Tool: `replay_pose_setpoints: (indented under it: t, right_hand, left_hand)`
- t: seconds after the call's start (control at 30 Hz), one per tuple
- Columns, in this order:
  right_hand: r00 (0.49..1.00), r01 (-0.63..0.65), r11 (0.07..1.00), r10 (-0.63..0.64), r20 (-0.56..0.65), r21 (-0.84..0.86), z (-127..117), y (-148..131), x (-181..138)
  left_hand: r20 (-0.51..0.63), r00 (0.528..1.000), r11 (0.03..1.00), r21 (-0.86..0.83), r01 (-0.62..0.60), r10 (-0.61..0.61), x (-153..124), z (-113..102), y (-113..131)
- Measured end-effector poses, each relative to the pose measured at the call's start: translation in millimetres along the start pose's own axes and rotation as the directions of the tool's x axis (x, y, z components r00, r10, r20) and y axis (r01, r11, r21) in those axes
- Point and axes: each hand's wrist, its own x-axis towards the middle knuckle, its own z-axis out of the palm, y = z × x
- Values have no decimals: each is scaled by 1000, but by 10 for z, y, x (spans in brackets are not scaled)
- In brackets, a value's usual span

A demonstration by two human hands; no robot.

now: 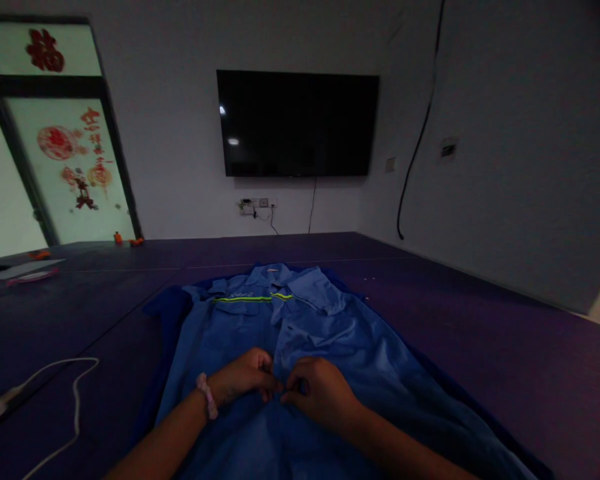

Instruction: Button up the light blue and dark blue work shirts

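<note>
A blue work jacket (245,333) with a yellow-green stripe across the chest lies front up, its collar pointing away from me. Darker blue cloth (167,327) shows beneath it along both sides. My left hand (250,375), with a pink band on the wrist, pinches the jacket's front opening near the middle. Close beside it, my right hand (320,390) pinches the other edge of the opening, thumb and forefinger together. The fingertips of both hands almost meet. Whatever small part sits between them is too dark to make out.
The jacket lies on a wide dark purple surface (455,320). A white cable (77,393) with a plug curls at the left. Flat papers (23,269) and small orange items (118,237) sit farther off. A television (300,123) hangs on the far wall; a black cable (414,160) dangles at the right.
</note>
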Motion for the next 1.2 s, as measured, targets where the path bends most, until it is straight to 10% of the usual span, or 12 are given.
replay_pose_setpoints:
  t: [0.5, 1.2]
  right_hand:
    - [998, -10, 1000, 9, 67, 9, 59, -23, -17]
    - [974, -212, 935, 178, 142, 284, 54, 47, 26]
  left_hand:
    - [142, 990, 996, 80, -34, 22, -27, -33, 5]
    - [16, 999, 996, 78, -39, 38, -91, 60, 13]
